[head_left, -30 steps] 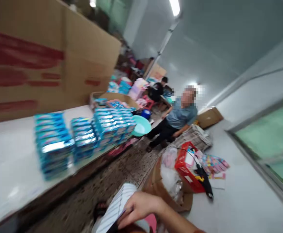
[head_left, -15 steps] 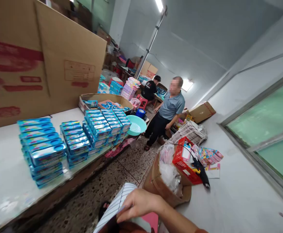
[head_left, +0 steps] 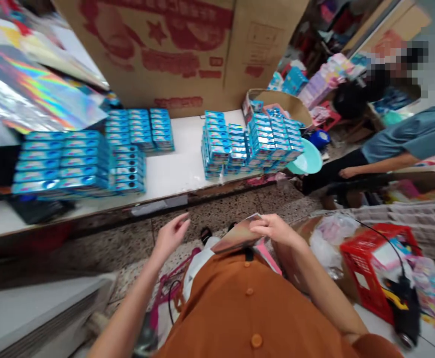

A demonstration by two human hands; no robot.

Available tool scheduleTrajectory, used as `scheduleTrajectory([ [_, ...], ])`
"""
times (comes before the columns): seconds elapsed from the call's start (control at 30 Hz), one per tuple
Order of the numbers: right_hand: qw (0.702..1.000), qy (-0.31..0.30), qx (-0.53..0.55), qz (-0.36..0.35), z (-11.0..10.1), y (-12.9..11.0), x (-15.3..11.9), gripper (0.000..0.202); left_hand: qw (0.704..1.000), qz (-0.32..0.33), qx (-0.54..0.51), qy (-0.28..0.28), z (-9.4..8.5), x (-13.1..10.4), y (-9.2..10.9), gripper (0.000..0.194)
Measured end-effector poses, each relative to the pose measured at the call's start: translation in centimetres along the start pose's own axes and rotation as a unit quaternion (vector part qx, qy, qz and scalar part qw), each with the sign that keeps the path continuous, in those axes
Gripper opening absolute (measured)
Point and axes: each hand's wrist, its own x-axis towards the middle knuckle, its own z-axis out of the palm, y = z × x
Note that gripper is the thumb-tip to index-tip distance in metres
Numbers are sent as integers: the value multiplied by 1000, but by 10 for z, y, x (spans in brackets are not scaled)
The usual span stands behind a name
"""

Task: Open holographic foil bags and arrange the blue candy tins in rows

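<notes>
Head view: left hand (head_left: 170, 236) held out in front of the body, fingers loosely curled, narrow gap between thumb and fingertips, nothing seen in it. Right hand (head_left: 277, 229) pinches the edge of a thin, flat, brownish panel with a glossy face (head_left: 238, 236); the panel lies tilted at the lap, just beyond the hem of the wearer's orange-brown buttoned shirt (head_left: 236, 308), well apart from the left hand. What the panel is, cannot tell. Ahead, a long white-topped table (head_left: 185, 156) bears stacks of small glossy blue boxes in two groups: left group (head_left: 79, 161), right group (head_left: 258, 141), bare white top between. Large brown cardboard carton with red printing (head_left: 172, 54) stands behind them. Far left, a shiny rainbow-reflecting sheet (head_left: 49, 94). Round pale-teal basin (head_left: 309, 158) just beside the right group. Right side: red plastic crate (head_left: 365, 276), black-and-yellow tool (head_left: 404, 306) against it. Beyond, a co-worker in a blue-grey shirt (head_left: 407, 134), arm lowered.
</notes>
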Motion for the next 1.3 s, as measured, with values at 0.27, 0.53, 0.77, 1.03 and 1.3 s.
scheduleTrajectory([
  [0.27, 986, -94, -116, -77, 4, -21, 43, 38, 960, 143, -192, -143, 43, -10, 109, 32],
  [0.53, 985, -138, -47, -90, -5, -23, 51, 39, 948, 95, -241, -187, 50, -9, 116, 40],
  [0.77, 979, 115, -38, -166, -7, -22, 37, 33, 960, 53, -257, -94, 63, -9, 121, 25],
  [1.03, 874, 258, -231, -342, 13, -16, 24, 26, 967, 39, -252, -10, 68, -25, 130, 25],
  [1.3, 837, 292, -307, -346, 31, -15, 26, 30, 976, 61, -209, 24, 65, -23, 127, 29],
])
